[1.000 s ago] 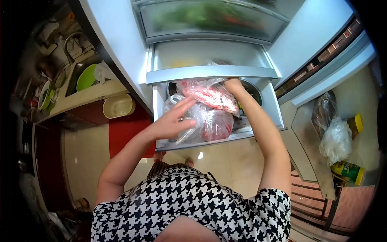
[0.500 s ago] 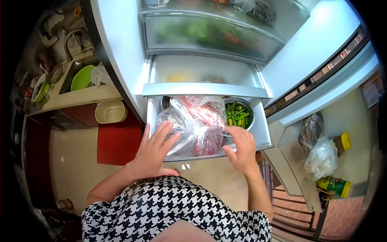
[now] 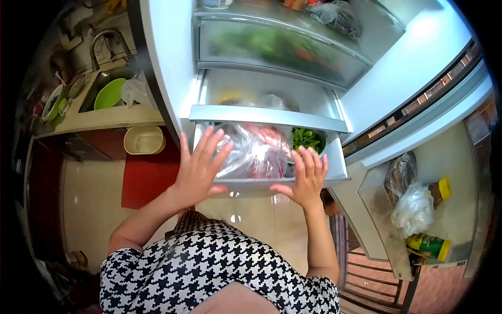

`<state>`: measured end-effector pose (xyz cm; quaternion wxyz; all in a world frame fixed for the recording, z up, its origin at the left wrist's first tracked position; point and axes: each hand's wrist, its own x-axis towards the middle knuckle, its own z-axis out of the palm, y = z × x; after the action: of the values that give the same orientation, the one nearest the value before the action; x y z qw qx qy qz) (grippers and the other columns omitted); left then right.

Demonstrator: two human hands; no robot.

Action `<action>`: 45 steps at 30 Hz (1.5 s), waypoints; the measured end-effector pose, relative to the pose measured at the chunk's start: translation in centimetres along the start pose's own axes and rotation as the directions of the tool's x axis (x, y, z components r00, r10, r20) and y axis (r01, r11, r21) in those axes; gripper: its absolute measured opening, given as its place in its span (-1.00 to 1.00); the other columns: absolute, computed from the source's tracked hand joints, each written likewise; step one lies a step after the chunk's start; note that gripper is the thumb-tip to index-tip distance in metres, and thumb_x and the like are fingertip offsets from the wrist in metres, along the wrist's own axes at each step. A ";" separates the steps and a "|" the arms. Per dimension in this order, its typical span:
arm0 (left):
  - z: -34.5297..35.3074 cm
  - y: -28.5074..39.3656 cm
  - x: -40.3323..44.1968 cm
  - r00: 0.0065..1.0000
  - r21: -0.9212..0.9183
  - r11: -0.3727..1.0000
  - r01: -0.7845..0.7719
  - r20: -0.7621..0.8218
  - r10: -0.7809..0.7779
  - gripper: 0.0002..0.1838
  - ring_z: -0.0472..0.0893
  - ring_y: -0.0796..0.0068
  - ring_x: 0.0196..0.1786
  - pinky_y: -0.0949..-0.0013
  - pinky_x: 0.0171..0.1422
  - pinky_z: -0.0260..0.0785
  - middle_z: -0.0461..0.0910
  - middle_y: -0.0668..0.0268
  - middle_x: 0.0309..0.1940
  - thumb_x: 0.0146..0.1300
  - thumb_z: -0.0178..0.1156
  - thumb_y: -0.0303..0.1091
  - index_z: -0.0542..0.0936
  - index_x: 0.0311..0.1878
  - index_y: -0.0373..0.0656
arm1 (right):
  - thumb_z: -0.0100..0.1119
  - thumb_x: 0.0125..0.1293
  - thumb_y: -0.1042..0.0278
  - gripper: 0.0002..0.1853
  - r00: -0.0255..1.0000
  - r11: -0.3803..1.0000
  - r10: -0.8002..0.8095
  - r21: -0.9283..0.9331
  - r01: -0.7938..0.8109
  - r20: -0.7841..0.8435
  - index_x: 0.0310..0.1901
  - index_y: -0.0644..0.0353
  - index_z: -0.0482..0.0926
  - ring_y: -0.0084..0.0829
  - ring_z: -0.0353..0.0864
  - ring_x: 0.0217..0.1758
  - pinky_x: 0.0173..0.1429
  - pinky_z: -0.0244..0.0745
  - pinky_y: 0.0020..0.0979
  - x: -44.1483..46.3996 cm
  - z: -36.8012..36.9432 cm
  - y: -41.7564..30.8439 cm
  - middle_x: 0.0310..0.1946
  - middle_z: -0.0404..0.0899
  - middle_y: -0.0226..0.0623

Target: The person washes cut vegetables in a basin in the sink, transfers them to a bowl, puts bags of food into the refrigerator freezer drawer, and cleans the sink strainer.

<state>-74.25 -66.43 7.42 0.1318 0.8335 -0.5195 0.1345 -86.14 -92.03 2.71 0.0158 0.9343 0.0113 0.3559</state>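
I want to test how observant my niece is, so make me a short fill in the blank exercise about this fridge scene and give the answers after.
1. In the picture, the clear plastic bags lie to the ____ of the green vegetables.
2. The left hand is farther from those vegetables than the ____ hand.
3. The floor mat is coloured ____.
4. The houndstooth garment is black and ____.

Missing words: left; right; red; white.

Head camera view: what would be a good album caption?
Left hand and right hand, both open, at a pulled-out fridge drawer of bagged food and green vegetables.
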 end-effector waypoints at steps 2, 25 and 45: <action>0.3 -1.0 1.3 0.999 0.035 0.999 0.024 -0.024 -0.023 0.14 -0.05 -0.03 0.37 -0.43 0.21 -0.36 -0.04 0.04 0.31 -0.43 0.43 0.01 0.06 0.28 -0.15 | 0.08 -0.19 -0.46 -0.02 1.000 1.000 -0.002 0.009 0.002 -0.012 0.16 0.14 0.22 -0.20 0.14 0.25 0.32 -0.20 0.00 1.6 1.1 0.7 0.15 0.22 -0.24; 5.1 -8.1 -6.0 0.570 -0.991 0.129 0.031 -0.089 -0.817 -0.58 0.37 0.32 0.13 0.30 0.20 0.21 0.37 0.07 0.05 0.34 -0.16 -0.27 0.17 0.17 -0.33 | -0.07 0.21 0.32 -0.71 0.825 0.818 0.565 0.138 -0.558 -0.019 -0.06 0.21 0.47 -0.21 0.37 0.04 0.15 0.16 -0.21 -13.4 3.8 3.3 -0.06 0.48 -0.18; 11.7 -0.6 10.9 0.997 -0.834 0.548 -0.061 -0.027 0.070 -0.72 0.33 0.19 0.18 0.26 0.21 0.20 0.34 0.16 0.10 0.08 0.08 -0.42 0.45 -0.09 -0.16 | -0.03 0.19 0.24 -0.80 -0.497 -0.470 0.860 0.558 -0.684 0.116 -0.36 0.17 0.50 -0.43 0.38 -0.59 -0.50 0.34 -0.43 -40.9 -6.2 4.5 -0.55 0.47 -0.34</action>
<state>-68.10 -79.42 0.44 0.5036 0.6520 -0.5524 -0.1270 -120.74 -97.73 -19.62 -0.4741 0.3639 -0.7023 0.3868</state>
